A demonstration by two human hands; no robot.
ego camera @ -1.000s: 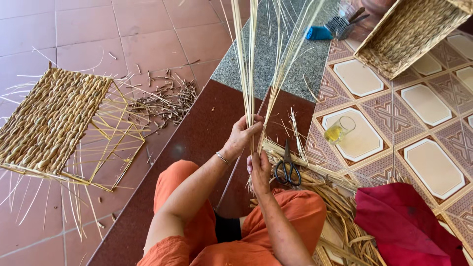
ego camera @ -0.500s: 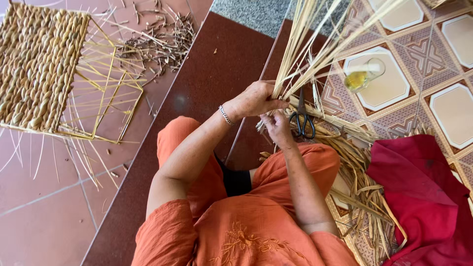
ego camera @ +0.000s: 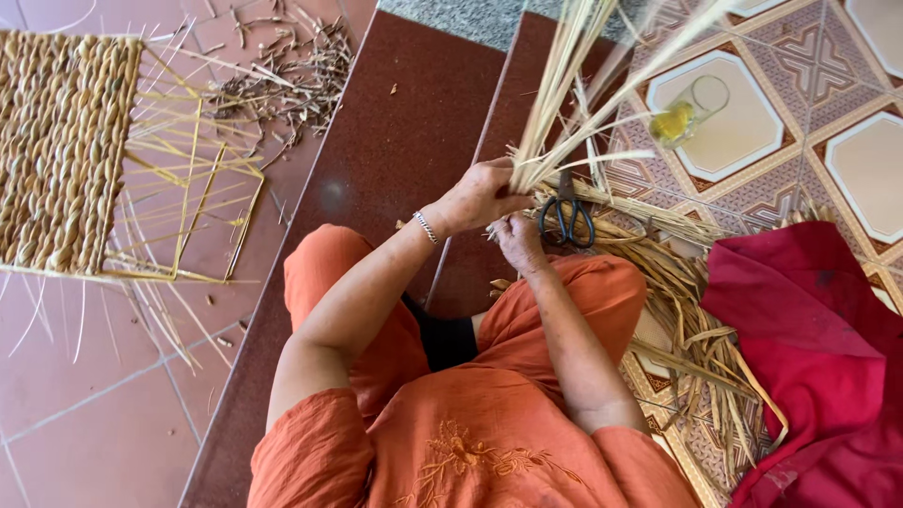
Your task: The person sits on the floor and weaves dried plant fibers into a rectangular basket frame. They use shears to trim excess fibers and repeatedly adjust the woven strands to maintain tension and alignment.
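Your left hand (ego camera: 477, 196) is clenching a bundle of straw (ego camera: 562, 89) that is fanning upward, and your right hand (ego camera: 515, 238) is gripping its base just below. Scissors (ego camera: 567, 213) are lying just beside them on the floor (ego camera: 395, 141), near a mat (ego camera: 61, 150).

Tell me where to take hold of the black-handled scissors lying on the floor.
Grip the scissors by the two black loop handles, which point toward the person. Come from above on the right: the right hand is nearest and the blades run away under the straw bundle.

A home weaving spot on a tiled floor (ego camera: 85, 395), with a woven mat (ego camera: 56, 150) and straw scraps (ego camera: 292, 75).
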